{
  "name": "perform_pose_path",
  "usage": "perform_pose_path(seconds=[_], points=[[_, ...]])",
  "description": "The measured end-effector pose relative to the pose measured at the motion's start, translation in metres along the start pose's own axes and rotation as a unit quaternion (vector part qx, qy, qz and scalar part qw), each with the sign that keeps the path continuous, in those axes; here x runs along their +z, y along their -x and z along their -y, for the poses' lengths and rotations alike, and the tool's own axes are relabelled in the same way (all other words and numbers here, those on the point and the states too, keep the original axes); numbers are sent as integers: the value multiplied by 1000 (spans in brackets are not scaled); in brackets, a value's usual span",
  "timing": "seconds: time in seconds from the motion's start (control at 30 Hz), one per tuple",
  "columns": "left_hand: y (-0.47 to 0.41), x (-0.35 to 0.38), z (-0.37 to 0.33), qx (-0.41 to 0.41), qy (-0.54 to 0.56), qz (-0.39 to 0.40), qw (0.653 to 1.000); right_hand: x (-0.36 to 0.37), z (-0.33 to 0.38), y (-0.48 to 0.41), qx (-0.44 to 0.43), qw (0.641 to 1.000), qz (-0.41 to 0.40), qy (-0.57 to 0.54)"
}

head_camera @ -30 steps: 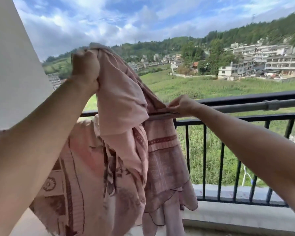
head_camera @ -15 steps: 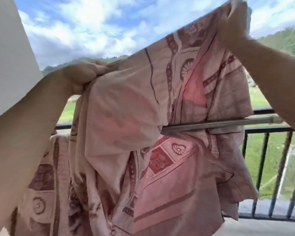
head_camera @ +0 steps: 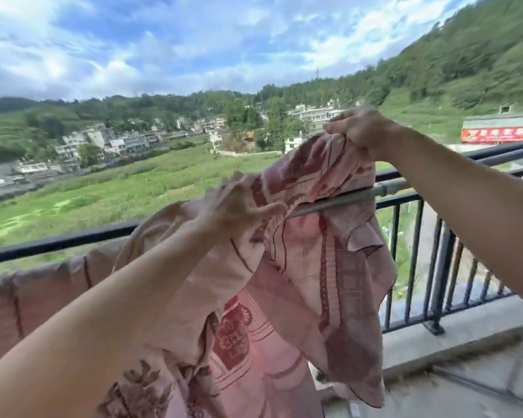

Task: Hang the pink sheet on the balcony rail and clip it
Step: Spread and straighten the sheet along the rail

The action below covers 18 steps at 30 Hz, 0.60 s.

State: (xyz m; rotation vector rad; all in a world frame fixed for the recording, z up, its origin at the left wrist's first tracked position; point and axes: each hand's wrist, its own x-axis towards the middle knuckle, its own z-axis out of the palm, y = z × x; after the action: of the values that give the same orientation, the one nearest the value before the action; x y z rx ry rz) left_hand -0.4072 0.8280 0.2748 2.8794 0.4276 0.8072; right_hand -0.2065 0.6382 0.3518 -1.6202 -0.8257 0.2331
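Note:
The pink sheet (head_camera: 311, 267), patterned in dark red, drapes over a grey metal pole (head_camera: 354, 198) that runs just inside the black balcony rail (head_camera: 58, 243). Its left part lies spread along the rail to the frame's left edge. My right hand (head_camera: 360, 131) pinches the sheet's upper edge and lifts it above the pole. My left hand (head_camera: 239, 206), blurred, lies on the bunched cloth at the pole with fingers spread; whether it grips the cloth is unclear. No clip is visible.
The black railing with vertical bars (head_camera: 435, 267) continues to the right above a concrete ledge (head_camera: 453, 339). Beyond the rail are green fields, houses and wooded hills.
My right hand has come down from high overhead to just above the pole, bringing the sheet's edge with it. My left hand has dropped to the pole. The view has swung left.

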Motion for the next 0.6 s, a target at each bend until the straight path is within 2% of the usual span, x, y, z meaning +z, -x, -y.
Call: perform_pose_path(seconds=[0.07,0.1,0.13,0.2,0.23,0.3,0.33,0.47,0.53,0.6], points=[[0,18,-11,14,-11,23,1000,-4,3,5,-18,999,-8,-49],[-5,20,-9,4,42,0,999,-6,2,6,-29,997,-7,-69],[-10,16,-9,-27,165,-24,986,-11,-2,6,-46,996,-17,-71],[-28,-6,-8,-106,416,-76,900,-19,-14,8,-97,993,-71,-4],[-38,-17,-4,-130,482,-103,860,-21,-22,12,-117,985,-110,62],[-52,-41,-1,-154,529,-132,824,-17,-47,23,-139,951,-177,210],[-57,-48,2,-154,539,-132,818,-13,-59,30,-141,940,-173,257],[-65,-72,-1,-145,554,-130,809,16,-90,34,-104,950,15,294],[-73,-83,-6,-138,580,-117,794,32,-93,15,-101,947,24,305],[-74,-93,-15,-131,592,-96,789,41,-88,-7,-112,949,-16,295]])
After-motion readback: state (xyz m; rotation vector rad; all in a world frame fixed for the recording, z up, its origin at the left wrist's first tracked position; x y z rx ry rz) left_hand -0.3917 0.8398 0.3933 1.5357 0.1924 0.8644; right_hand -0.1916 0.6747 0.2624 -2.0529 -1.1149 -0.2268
